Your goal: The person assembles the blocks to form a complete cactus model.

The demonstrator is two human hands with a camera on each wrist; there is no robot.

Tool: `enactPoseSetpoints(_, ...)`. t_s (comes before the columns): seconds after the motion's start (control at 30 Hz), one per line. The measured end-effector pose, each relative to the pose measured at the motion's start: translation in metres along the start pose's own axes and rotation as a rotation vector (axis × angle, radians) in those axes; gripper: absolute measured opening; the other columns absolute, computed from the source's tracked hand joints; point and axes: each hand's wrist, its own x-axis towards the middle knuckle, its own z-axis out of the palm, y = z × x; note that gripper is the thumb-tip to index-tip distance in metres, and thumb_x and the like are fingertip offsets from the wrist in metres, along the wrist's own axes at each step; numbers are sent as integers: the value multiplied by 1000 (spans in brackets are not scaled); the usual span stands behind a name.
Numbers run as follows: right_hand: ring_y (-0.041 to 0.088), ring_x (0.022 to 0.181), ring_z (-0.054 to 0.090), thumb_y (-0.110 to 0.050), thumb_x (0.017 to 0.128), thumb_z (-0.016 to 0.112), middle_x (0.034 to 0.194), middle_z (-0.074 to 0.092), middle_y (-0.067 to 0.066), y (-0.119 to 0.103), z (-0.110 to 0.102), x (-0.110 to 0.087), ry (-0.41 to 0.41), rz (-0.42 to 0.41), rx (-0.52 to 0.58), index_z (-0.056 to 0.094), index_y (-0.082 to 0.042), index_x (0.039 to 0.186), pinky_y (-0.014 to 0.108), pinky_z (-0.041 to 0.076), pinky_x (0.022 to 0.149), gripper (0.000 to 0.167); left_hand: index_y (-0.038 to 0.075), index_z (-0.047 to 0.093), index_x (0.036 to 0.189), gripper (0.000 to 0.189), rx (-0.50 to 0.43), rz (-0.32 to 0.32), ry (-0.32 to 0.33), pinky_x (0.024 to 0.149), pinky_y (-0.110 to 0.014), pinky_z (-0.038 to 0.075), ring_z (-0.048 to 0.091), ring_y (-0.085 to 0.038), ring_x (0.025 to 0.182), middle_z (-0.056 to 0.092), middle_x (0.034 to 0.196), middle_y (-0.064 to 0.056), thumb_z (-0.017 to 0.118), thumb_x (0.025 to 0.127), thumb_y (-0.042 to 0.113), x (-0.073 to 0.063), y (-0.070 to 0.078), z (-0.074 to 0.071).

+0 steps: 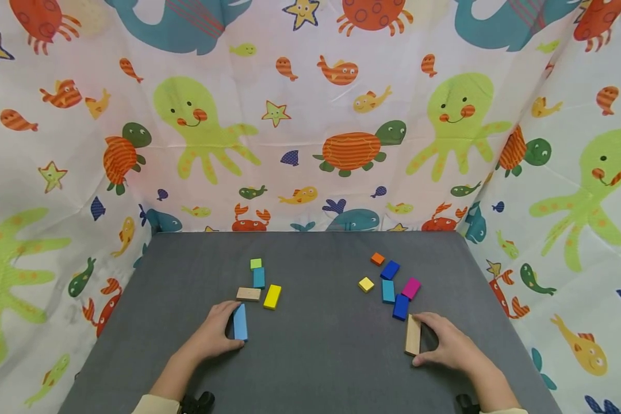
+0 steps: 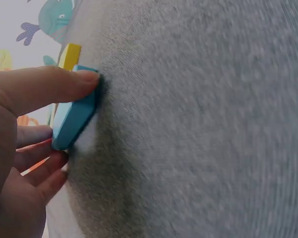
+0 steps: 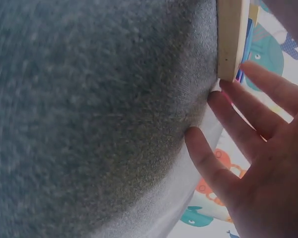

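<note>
My left hand [image 1: 214,334] pinches a light blue block [image 1: 240,323] lengthwise, thumb at its near end and fingers at its far end. In the left wrist view the thumb lies over one end of that block [image 2: 75,121]. A natural wood block [image 1: 248,294] lies just beyond it, with a yellow block [image 1: 272,297] to its right. On the right side, my right hand [image 1: 449,344] pinches a long plain wooden block [image 1: 412,335] between thumb and fingertips. Its far end is right by a dark blue block [image 1: 401,307]. The right wrist view shows several fingers spread near this wooden block [image 3: 230,44].
Beyond the left blocks are a teal block [image 1: 259,278] and a small green one [image 1: 256,264]. At right stand a teal block [image 1: 388,291], a magenta block [image 1: 411,288], another dark blue block [image 1: 390,270], a yellow cube [image 1: 365,284] and an orange block [image 1: 377,259]. A printed curtain [image 1: 290,138] borders the grey table [image 1: 321,356].
</note>
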Motion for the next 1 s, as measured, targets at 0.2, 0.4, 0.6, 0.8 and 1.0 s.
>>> enactPoseSetpoints(0.2, 48, 138, 51, -59, 66, 97, 149, 56, 22, -3, 1, 3, -13, 68, -47, 57, -7, 150, 70, 47, 103, 107, 2, 50, 154, 95, -28, 10, 19, 113, -62, 44, 45, -41, 143, 48, 157, -20, 96, 76, 31, -3, 12, 0)
enactPoseSetpoints(0.4, 49, 138, 51, -60, 66, 96, 150, 56, 22, -4, 3, 5, -7, 100, -57, 57, -8, 151, 71, 46, 102, 107, 1, 52, 153, 94, -58, 75, 33, 113, -60, 45, 45, -37, 141, 50, 155, -17, 97, 76, 30, -7, 34, 2)
enactPoseSetpoints(0.6, 49, 139, 50, -62, 67, 95, 150, 56, 22, -5, 6, 5, -5, 123, -63, 57, -7, 151, 71, 46, 102, 107, 5, 51, 155, 94, -72, 88, 9, 114, -61, 44, 43, -36, 144, 48, 157, -15, 95, 78, 34, -8, 47, 10)
enactPoseSetpoints(0.8, 50, 140, 49, -62, 67, 95, 152, 55, 23, -7, 6, 7, -18, 142, -73, 57, -6, 151, 74, 45, 102, 108, 2, 52, 154, 93, -87, 124, 15, 113, -60, 45, 45, -36, 142, 49, 155, -16, 95, 77, 32, -8, 57, 16)
enactPoseSetpoints(1.0, 50, 139, 49, -60, 67, 95, 151, 56, 23, -8, 5, 8, -21, 139, -93, 57, -6, 151, 73, 45, 102, 107, 2, 49, 156, 94, -103, 155, -51, 114, -60, 45, 45, -35, 142, 47, 157, -16, 93, 80, 34, -9, 72, 23)
